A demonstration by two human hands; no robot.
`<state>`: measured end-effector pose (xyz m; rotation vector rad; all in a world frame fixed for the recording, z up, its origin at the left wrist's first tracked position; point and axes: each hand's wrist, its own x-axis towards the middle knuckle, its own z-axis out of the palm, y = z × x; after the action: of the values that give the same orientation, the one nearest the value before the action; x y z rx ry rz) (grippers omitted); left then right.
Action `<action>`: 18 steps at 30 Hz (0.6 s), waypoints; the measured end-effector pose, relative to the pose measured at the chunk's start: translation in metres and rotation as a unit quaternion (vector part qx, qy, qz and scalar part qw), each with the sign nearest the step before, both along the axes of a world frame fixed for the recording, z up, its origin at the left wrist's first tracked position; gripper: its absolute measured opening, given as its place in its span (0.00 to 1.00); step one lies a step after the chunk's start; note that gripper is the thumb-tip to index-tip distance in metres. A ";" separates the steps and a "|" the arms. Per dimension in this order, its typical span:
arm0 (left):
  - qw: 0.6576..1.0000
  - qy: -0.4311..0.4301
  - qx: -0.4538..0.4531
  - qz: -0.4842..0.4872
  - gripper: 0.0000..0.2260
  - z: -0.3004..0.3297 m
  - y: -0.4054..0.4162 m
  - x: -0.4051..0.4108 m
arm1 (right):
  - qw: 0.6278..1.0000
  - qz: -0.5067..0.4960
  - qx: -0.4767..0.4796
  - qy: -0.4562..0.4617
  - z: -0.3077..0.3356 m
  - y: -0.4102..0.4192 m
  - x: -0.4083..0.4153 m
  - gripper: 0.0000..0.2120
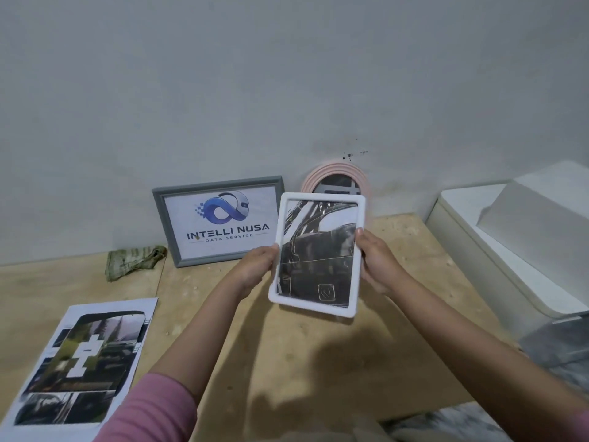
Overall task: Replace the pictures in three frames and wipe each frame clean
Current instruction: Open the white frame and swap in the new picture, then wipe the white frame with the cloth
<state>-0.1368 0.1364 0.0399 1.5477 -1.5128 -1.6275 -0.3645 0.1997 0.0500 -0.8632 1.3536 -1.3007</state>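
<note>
Both hands grip the white frame [317, 253].
Left hand [255, 269] and right hand [377, 261] clasp its side edges, just before the grey frame [218, 220].

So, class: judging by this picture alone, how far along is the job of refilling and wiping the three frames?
Done, apparently: the grey frame and the round pink frame lean on the wall, each holding a picture. In hand: the left hand and right hand hold the white frame, picture inside. Left: whether any frame was wiped cannot be told; the green cloth lies untouched, printed sheets beside it.
</note>
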 end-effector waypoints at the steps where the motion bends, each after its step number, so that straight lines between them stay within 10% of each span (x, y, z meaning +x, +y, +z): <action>1: 1.000 0.012 0.003 -0.004 0.14 0.000 0.000 0.006 | 1.000 0.010 0.011 -0.023 -0.003 -0.005 0.004 0.20; 18: 0.978 0.101 -0.019 0.182 0.10 -0.035 0.027 0.060 | 0.977 0.099 0.081 -0.172 -0.021 -0.052 0.055 0.18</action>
<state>-0.0765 0.1636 0.0049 1.4833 -1.0731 -1.4812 -0.3097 0.1473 0.0288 -0.6102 1.0535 -1.1086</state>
